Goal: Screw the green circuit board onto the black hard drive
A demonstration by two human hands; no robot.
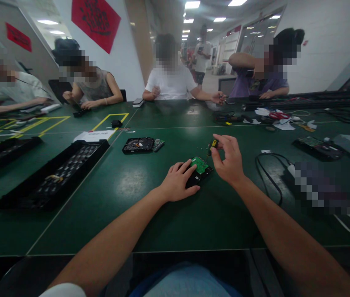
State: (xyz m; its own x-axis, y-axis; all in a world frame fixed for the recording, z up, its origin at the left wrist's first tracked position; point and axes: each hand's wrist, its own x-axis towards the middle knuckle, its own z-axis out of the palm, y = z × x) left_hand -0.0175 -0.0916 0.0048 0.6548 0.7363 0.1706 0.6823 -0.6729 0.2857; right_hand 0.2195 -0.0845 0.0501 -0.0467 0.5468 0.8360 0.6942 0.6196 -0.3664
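Note:
A black hard drive (200, 172) with a green circuit board on top lies on the green table (150, 214) in front of me. My left hand (178, 181) is clamped on its near left side, fingers over the top and thumb along the near edge. My right hand (229, 160) pinches a small screwdriver with a yellow and black handle (213, 145), held upright with its tip down by the far right corner of the board. A few tiny screws (201, 147) lie just beyond the drive.
A second opened drive (139, 145) with a loose green board lies farther back left. A long black tray (54, 175) sits at left. A black cable (269, 173) and a blurred object lie at right. Several other people sit along the far side.

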